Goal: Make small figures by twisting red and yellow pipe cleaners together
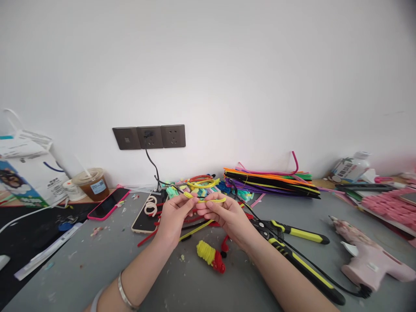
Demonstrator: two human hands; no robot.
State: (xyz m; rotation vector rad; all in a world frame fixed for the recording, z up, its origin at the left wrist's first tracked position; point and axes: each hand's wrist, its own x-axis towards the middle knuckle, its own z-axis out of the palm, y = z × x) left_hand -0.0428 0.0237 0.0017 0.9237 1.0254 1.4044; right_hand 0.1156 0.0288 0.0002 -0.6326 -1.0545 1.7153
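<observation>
A short yellow pipe cleaner (218,200) is stretched between my hands above the middle of the grey mat. My left hand (173,212) pinches one end of it, and my right hand (225,212) pinches it towards the other end. Below them on the mat lies a coiled yellow and red pipe-cleaner piece (209,255), beside a small red and black bit (225,246). Loose red pipe cleaners (147,239) stick out under my hands, partly hidden by them.
Behind my hands sits a bundle of coloured pipe cleaners (273,182). Yellow-and-black pliers (299,255) and a pink glue gun (367,251) with its cord lie right. At left are a pink-cased phone (108,203), a drink cup (92,184) and a carton bag (32,173).
</observation>
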